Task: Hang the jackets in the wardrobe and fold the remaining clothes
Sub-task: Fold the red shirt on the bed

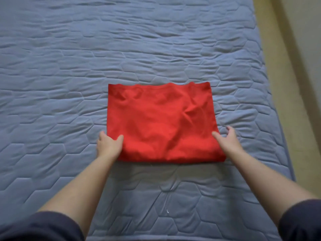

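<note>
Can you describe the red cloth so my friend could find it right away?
Look at the big blue quilted mattress. Near its middle, between the left hand and the right hand, lies the folded red garment. It is a flat rectangle, the only bright red thing.

The left forearm (pixel 86 180) and right forearm (pixel 260 176) stretch forward, bare. The left hand (pixel 109 145) lies palm down, thumb spread inward; the right hand (pixel 229 140) spreads thumb and fingers apart.
</note>
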Demonstrator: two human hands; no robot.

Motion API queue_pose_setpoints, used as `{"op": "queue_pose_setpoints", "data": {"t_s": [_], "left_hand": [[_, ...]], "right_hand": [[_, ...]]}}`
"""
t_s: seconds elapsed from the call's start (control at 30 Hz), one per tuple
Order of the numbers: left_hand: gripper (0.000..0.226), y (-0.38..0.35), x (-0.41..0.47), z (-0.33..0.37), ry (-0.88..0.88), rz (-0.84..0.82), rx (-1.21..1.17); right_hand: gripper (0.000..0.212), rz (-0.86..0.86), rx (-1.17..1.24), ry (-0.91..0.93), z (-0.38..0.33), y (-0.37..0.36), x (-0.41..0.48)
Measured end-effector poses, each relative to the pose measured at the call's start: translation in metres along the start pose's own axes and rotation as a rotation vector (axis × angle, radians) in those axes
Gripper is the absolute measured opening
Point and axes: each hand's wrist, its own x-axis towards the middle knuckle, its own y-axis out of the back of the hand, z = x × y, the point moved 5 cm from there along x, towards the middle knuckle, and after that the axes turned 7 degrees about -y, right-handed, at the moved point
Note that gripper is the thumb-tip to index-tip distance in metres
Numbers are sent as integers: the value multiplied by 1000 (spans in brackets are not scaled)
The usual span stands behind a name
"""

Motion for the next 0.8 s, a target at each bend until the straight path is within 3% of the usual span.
{"op": "queue_pose_setpoints", "data": {"t_s": [0.1, 0.23, 0.33, 0.4, 0.47, 0.57, 0.67, 0.73, 0.8], "left_hand": [[56, -14, 32, -9, 73, 71, -178], [5, -7, 44, -1, -17, 105, -458], [23, 9, 21, -13, 36, -7, -715], [29, 16, -10, -30, 59, -182, -780], [20, 25, -44, -54, 91, -318, -781], [10, 36, -86, -103, 191, -524, -571], [32, 40, -107, -133, 201, -700, -79], [32, 45, -91, -128, 157, -540, 115], [28, 52, -62, -90, -13, -239, 242]], "right_hand": [[64, -1, 102, -19, -14, -16, 35], [13, -13, 298, 33, -24, -18, 51], [19, -110, 504, -30, -1, 3, 35], [23, -176, 448, -94, 28, 17, 10], [29, -252, 356, -110, 63, 31, -22], [33, -465, 17, -98, 119, 46, -70], [39, -650, -307, -133, 153, 55, -97], [40, -596, -480, -89, 149, 55, -86], [27, -402, -620, 37, 119, 52, -60]]}}
